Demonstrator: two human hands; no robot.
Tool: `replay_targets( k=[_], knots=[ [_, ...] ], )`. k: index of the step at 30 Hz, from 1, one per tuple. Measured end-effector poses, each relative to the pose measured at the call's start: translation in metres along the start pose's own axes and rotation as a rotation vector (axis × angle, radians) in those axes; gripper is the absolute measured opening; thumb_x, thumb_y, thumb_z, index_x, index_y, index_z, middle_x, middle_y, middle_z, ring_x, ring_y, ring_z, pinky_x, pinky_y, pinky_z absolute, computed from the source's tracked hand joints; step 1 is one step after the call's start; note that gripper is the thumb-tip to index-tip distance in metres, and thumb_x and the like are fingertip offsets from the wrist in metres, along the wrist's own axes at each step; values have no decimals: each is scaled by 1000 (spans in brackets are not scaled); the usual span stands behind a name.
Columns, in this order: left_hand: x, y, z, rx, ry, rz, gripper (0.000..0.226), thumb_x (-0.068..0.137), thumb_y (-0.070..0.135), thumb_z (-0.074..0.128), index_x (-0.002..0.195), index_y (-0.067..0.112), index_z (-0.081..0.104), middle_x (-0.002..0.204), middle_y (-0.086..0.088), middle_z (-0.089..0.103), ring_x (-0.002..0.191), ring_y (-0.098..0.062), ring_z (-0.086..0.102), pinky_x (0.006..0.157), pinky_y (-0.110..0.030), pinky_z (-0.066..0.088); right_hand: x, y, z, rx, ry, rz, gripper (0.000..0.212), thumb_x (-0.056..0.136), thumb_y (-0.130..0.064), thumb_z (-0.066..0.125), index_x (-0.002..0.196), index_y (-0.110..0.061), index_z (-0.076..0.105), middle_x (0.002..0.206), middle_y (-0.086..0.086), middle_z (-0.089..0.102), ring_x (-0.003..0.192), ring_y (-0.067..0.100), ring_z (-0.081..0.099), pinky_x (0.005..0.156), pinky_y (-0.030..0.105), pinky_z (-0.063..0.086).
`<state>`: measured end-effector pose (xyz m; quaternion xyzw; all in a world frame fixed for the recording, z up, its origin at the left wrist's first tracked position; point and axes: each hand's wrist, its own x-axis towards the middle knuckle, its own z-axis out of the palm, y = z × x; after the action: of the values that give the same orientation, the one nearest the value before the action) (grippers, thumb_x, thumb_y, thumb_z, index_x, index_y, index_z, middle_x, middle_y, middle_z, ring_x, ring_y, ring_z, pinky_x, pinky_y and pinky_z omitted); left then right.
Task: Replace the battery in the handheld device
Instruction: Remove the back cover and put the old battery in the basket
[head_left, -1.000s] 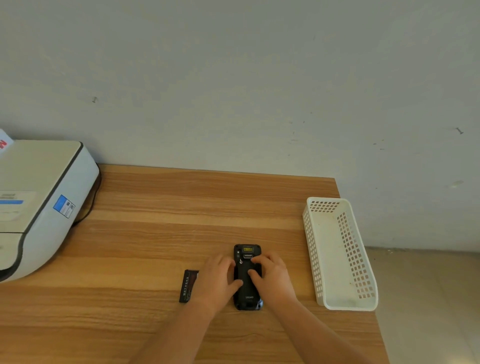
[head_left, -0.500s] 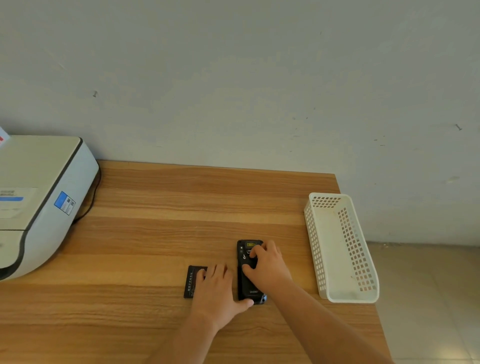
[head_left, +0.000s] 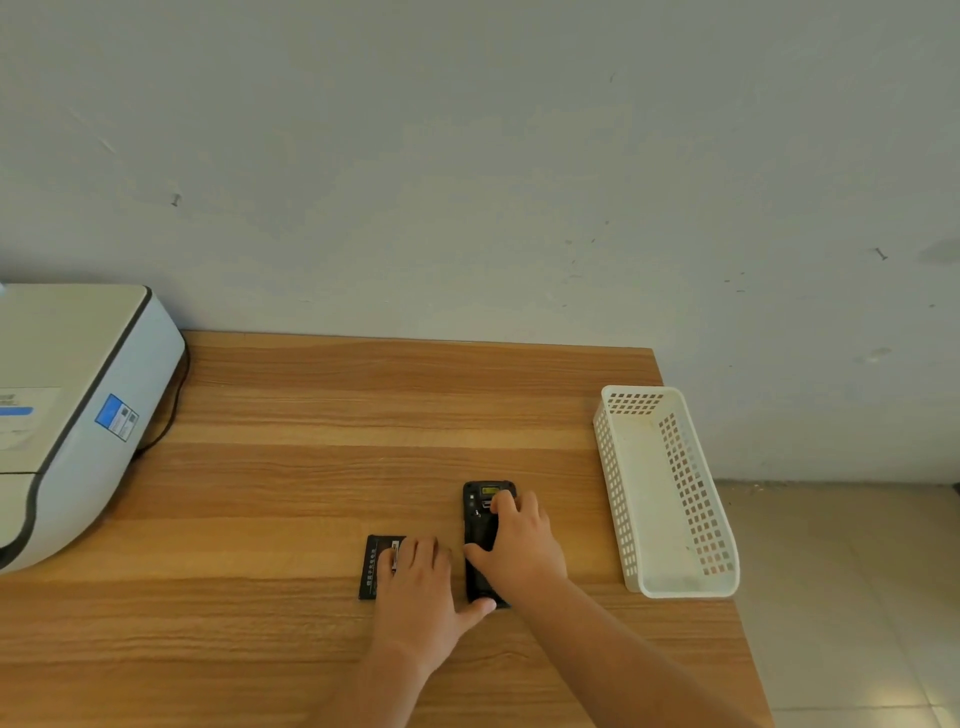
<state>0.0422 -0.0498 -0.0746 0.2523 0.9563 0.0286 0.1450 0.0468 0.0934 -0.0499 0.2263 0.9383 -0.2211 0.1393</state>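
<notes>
We are laying our left hand (head_left: 415, 587) flat, fingers spread, over the battery (head_left: 375, 567), which is lying on the wooden table (head_left: 311, 415). Our right hand (head_left: 514, 551) is resting on the handheld device (head_left: 480, 512) just beside it, fingers loosely curled over its back, gripping nothing. A white basket (head_left: 670, 590) is sitting near the right edge.

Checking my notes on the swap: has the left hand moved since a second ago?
Yes. The left hand slid left off the handheld device onto the battery.
</notes>
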Motion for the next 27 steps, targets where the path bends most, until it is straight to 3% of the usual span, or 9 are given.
replay_targets(
  k=[5,11,22,27],
  knots=[
    [-5,-6,-3,-66,54,39,77,72,81,34,111,23,64,116,5,60,115,-18,50,103,-43,35,-5,-7,12,-51,50,32,65,82,-47,64,133,-22,30,132,5,33,117,23,39,80,34,53],
    [-12,-21,-19,-75,-17,26,56,84,61,41,131,31,47,130,12,44,126,-12,33,112,-37,19,-7,-14,13,-49,55,47,62,82,-38,64,132,-21,29,133,6,31,115,24,39,78,31,53],
    [-3,-19,-44,-109,-88,-70,51,90,53,44,134,28,47,131,10,49,125,-13,38,109,-37,24,-10,-7,-13,1,120,17,62,83,-41,59,135,-21,31,131,3,38,115,22,39,85,35,51],
    [2,-10,-60,-118,-87,-91,50,91,52,41,134,27,47,132,7,51,125,-14,40,107,-40,27,-9,3,-38,20,95,32,56,80,-40,63,126,-21,39,127,3,40,112,22,41,83,35,51]
  ],
)
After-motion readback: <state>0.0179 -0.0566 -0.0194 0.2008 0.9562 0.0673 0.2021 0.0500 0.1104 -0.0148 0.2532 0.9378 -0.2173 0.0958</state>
